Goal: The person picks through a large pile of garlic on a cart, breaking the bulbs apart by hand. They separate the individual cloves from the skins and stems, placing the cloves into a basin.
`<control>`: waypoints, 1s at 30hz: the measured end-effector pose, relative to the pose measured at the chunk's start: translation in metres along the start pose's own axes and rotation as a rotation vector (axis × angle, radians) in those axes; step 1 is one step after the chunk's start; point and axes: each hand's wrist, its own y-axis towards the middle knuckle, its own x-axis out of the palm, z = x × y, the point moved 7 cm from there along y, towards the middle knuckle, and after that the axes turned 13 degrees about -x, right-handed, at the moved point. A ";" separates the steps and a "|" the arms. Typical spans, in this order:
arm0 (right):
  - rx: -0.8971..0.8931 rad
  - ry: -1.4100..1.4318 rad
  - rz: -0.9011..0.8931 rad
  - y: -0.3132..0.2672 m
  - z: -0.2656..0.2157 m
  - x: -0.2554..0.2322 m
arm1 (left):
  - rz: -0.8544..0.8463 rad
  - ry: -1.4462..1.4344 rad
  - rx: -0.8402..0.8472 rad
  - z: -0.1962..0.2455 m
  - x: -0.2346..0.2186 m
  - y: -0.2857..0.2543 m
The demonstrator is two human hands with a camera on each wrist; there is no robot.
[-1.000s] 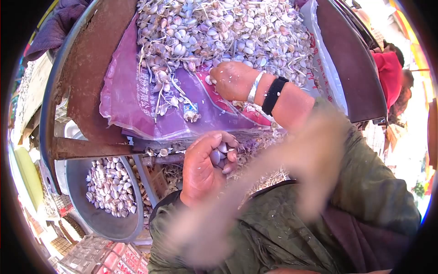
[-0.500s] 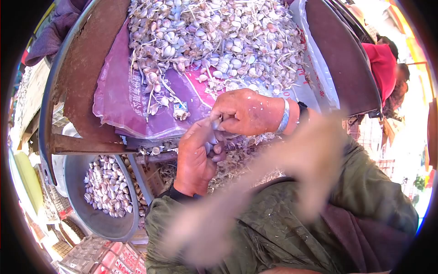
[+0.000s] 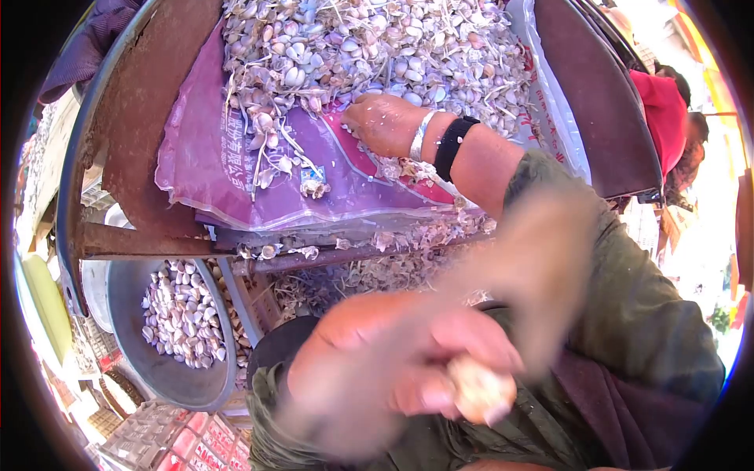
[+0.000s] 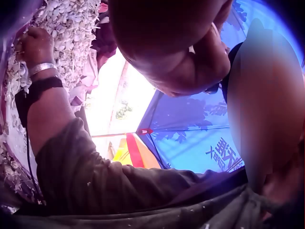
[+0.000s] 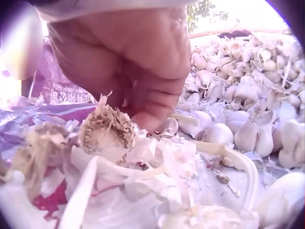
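Observation:
Raised over the lap and close to the head camera, my left hand (image 3: 357, 337) has its fingers curled round garlic cloves (image 3: 481, 390), seen as a bright pale lump at the fingertips. In the left wrist view the same hand (image 4: 176, 52) is up near the head, a small pale bit between its fingers. My right hand (image 3: 385, 125) is down at the near edge of the garlic pile (image 3: 377, 47). The right wrist view shows its curled fingers (image 5: 157, 102) low among husks, beside a small clove (image 5: 170, 126); I cannot tell whether they grip anything.
A purple printed sack (image 3: 204, 173) lies under the pile inside a rusty metal frame (image 3: 141, 239). Below at the left stands a grey basin (image 3: 165, 381) of cloves, with crates (image 3: 177, 443) beneath. A dry root disc (image 5: 107, 131) lies among husks before the right hand.
The hands came together over the sack's near edge half a second ago. Since then my left hand has risen towards the camera, and the right hand has gone back to the pile.

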 end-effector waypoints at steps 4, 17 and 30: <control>0.023 0.021 0.044 -0.003 -0.003 -0.003 | -0.485 0.194 0.410 -0.012 0.045 -0.005; 0.182 0.102 0.120 -0.040 -0.006 -0.006 | -0.629 -0.141 0.550 -0.035 0.081 -0.033; 0.222 0.022 -0.024 -0.038 -0.029 -0.001 | -0.728 0.079 0.553 -0.045 0.101 -0.057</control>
